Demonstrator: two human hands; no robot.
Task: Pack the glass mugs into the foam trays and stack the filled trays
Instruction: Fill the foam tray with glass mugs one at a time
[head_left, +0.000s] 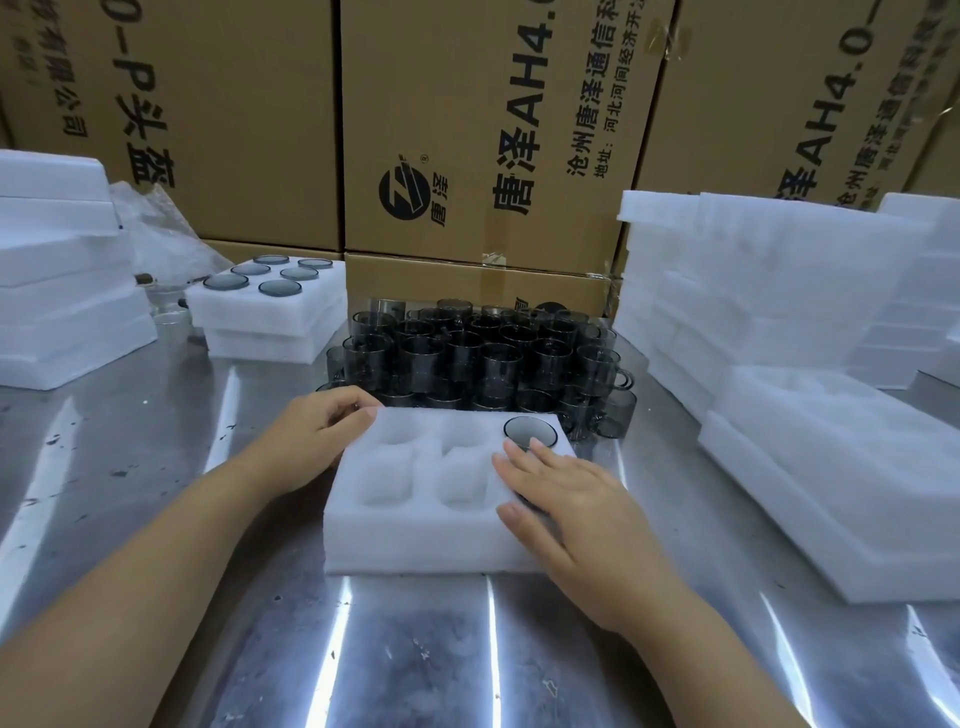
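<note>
A white foam tray (415, 540) with six cavities lies on the metal table in front of me. One smoky glass mug (530, 431) sits in its far right cavity. My right hand (566, 499) lies flat, fingers straight, over the near right cavity, and a dark edge shows under the palm. My left hand (317, 431) grips the tray's far left corner with curled fingers. The other four cavities are bare. Behind the tray stand several loose glass mugs (483, 353) in a tight cluster.
A filled tray (270, 312) with several mugs tops a short stack at the back left. More foam slabs (57, 291) are piled at the far left. Empty foam trays (779, 312) lean and lie at the right. Cardboard boxes (467, 156) wall off the back.
</note>
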